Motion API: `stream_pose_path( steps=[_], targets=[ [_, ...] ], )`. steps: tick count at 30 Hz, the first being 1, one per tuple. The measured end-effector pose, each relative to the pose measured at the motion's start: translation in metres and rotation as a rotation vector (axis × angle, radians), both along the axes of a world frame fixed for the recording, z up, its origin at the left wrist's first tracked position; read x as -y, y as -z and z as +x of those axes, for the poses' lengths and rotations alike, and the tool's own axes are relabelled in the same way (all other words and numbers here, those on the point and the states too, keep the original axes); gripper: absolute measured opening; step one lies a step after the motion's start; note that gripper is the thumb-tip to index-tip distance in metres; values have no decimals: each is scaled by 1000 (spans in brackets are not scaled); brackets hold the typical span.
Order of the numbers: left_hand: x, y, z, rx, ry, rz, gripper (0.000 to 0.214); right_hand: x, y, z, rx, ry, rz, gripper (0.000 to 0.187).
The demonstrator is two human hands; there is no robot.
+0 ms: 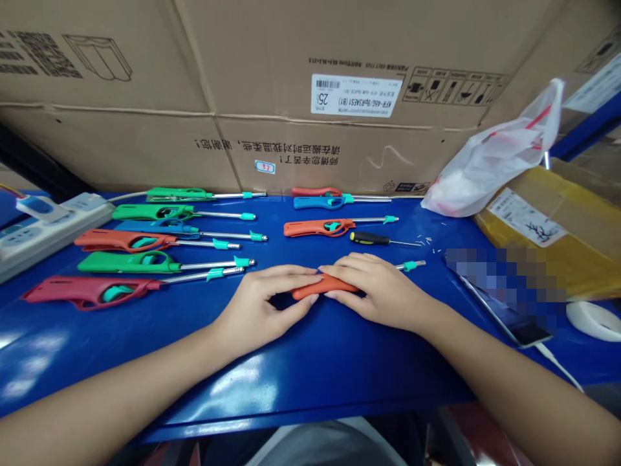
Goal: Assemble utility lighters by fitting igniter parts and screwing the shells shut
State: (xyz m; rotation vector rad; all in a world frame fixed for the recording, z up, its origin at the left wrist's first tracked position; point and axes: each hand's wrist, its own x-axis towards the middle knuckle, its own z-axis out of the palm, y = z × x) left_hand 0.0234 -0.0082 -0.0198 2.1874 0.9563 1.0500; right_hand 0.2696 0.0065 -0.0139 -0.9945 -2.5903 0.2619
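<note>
Both hands press on one orange long-nosed lighter (pixel 324 285) lying on the blue table (pixel 310 362). My left hand (pixel 264 307) pinches its handle end between thumb and fingers. My right hand (pixel 378 288) covers the middle of its body, fingers curled over it. The lighter's metal tube with a teal collar (pixel 411 265) sticks out to the right of my right hand. A small black-and-yellow screwdriver (pixel 376 239) lies just beyond my right hand.
Several lighters in green, blue, orange and red lie in a row at the left (pixel 130 262), three more behind the hands (pixel 334 226). A power strip (pixel 43 223) sits far left, cardboard boxes (pixel 291 97) behind, a plastic bag (pixel 490 162), phone (pixel 509 317) and tape roll (pixel 594 319) at the right.
</note>
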Motion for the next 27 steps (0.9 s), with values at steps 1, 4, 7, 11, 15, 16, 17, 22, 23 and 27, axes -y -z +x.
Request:
stream_pose_path(
  steps=[1,4,7,11,15,16,17,22,23,27],
  targets=[
    [-1,1,-1,-2,-17,-5,25,-1,0,2,-9,18,1,37],
    [-5,4,-2,46,-50,-94,31,-4,0,6,-48,49,-8,39],
    [-6,7,-1,141,-75,-286,47,-5,-2,8,-59,40,-29,33],
    [-4,9,1,186,-42,-489,57,-2,-4,4,-66,24,-84,27],
    [-4,10,0,98,-24,-369,39,1,-3,1,-81,3,-162,19],
    [-4,10,0,83,-27,-334,33,1,-3,2,-84,4,-174,18],
    [-5,10,-1,78,-30,-311,29,0,-3,2,-89,10,-180,17],
    [-10,9,-7,80,-87,-303,29,-6,-6,11,-101,53,-138,18],
    [-12,8,-9,80,-101,-308,30,-8,-7,14,-79,65,-111,18],
    [-17,-1,-15,121,-174,-331,33,-13,-15,28,88,180,18,37]
  ],
)
